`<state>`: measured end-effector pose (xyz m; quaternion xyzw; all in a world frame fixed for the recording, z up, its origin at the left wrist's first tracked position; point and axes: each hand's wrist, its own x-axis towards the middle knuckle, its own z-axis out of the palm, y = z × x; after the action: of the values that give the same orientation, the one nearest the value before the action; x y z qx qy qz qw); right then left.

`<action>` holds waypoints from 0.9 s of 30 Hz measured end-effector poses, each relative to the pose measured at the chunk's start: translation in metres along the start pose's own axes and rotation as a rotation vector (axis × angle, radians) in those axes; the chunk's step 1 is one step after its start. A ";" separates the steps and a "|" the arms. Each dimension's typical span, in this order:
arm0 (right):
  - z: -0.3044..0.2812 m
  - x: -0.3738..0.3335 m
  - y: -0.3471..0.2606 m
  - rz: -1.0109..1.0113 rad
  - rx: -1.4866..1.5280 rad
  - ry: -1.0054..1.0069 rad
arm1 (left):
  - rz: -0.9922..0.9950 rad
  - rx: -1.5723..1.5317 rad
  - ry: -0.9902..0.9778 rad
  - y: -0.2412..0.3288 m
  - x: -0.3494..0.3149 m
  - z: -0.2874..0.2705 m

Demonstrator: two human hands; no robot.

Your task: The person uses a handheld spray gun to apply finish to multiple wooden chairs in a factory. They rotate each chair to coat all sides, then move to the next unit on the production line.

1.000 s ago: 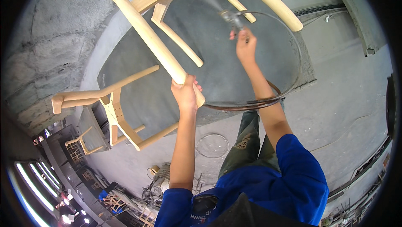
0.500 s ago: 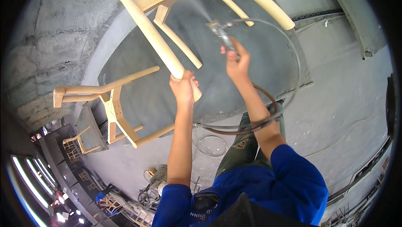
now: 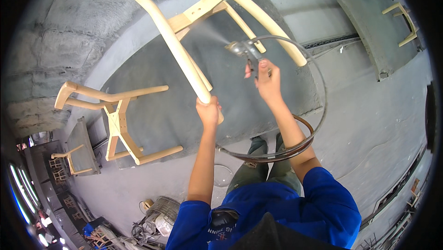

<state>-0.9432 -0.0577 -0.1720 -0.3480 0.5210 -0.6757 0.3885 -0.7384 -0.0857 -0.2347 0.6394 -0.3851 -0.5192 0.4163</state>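
Blue shirt [image 3: 281,211] along the bottom of the view, spray gun [image 3: 242,49] going up past the middle, so yeah, I'm watching somebody spray a pale wooden chair frame [image 3: 177,51]. That piece fills the upper middle, tilted. I'd call it mid-pass: mist is blowing from the nozzle toward the frame's crosspiece [image 3: 200,10], but I honestly can't tell which faces are wet and which are bare.

Pose-wise, the left arm reaches up nearly straight, and the left hand [image 3: 208,110] is clamped round the lower end of the near rail, a stub of wood poking out below. The right arm is bent, with the right hand [image 3: 267,77] wrapped around the gun's handle and the nozzle aimed upper left. Can't make out the trigger finger. A hose [image 3: 325,79] loops from the gun down round that forearm.

Past that there's a dark grey slab [image 3: 152,116], with a second frame [image 3: 117,125] at left that nobody's holding; no clue whether it's been sprayed. Way off, upper right, a small wooden frame [image 3: 408,19] sits on another slab [image 3: 364,24].
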 end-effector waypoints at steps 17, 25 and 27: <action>-0.038 -0.024 -0.086 -0.035 -0.178 -0.031 | 0.077 -0.058 0.013 -0.079 -0.048 -0.007; -0.038 -0.038 -0.130 -0.317 -0.211 0.069 | 0.071 -0.011 -0.013 -0.113 -0.075 -0.012; -0.018 -0.023 -0.143 -0.397 -0.132 -0.035 | 0.019 0.031 -0.031 -0.117 -0.083 -0.016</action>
<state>-0.9720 -0.0070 -0.0380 -0.4803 0.4785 -0.6971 0.2330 -0.7295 0.0349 -0.3136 0.6339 -0.4057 -0.5190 0.4053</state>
